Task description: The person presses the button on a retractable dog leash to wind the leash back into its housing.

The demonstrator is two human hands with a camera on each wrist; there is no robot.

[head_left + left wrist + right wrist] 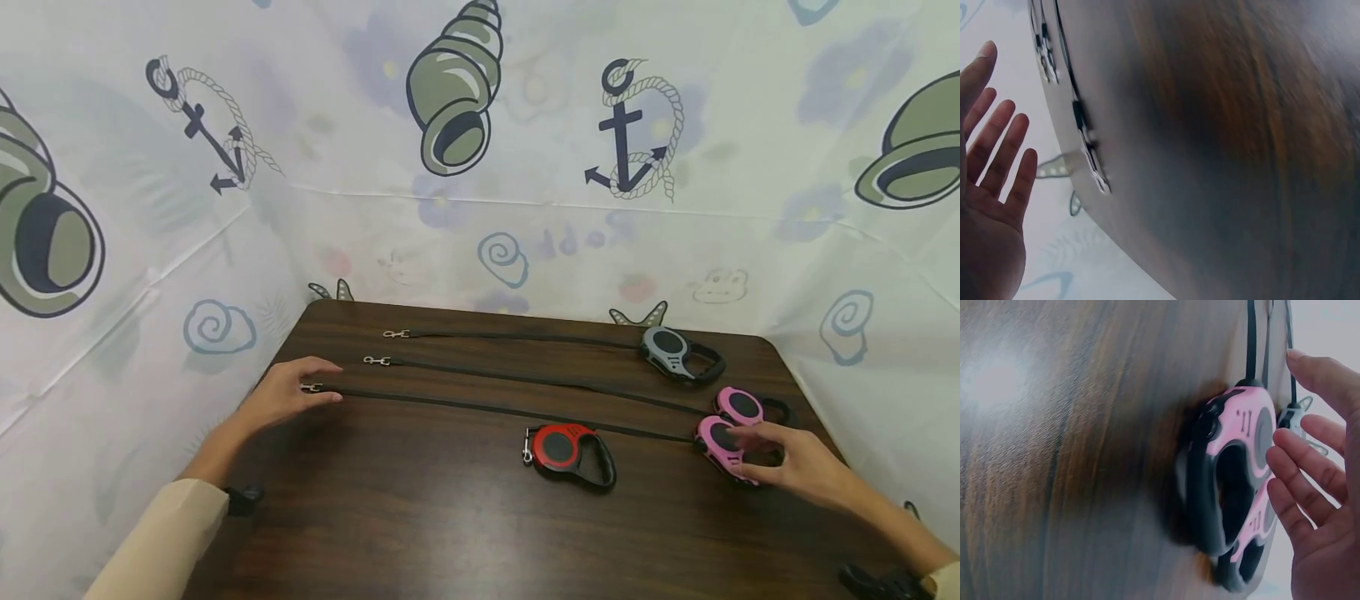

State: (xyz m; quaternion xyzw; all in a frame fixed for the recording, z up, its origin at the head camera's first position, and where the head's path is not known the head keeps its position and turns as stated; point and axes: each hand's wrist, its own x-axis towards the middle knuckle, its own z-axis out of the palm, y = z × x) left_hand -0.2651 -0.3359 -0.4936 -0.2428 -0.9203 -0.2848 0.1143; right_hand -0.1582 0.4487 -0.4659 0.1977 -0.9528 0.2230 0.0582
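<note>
A pale cloth (330, 108) printed with shells and anchors surrounds a dark wood-grain table (420, 517). In the head view, three leashes lie with their cords drawn out in long lines across the table: the grey leash (663, 343) at the upper right, the upper pink leash (742, 405) below it, and the lower pink leash (712, 433) beneath that, nearly touching its twin. Their metal clips end staggered at the left of the table. The red leash (557, 448), right of centre, is the only one not drawn out, its clip (527, 448) hanging right by the housing; by that measure, three appear laid out and one remains compact. The left hand (288, 390), at the middle left, curves loosely near the third cord's clip, thumb and fingers well parted; the right hand (795, 458) stands similarly parted over the lower pink leash. The left wrist view shows the left hand at the left edge with fingers fanned, holding nothing, apart from the nearest clip. In the right wrist view, the right hand lies at the right edge, fingers extended beside the pink housings without gripping; whether the fingertips touch cannot be told.
</note>
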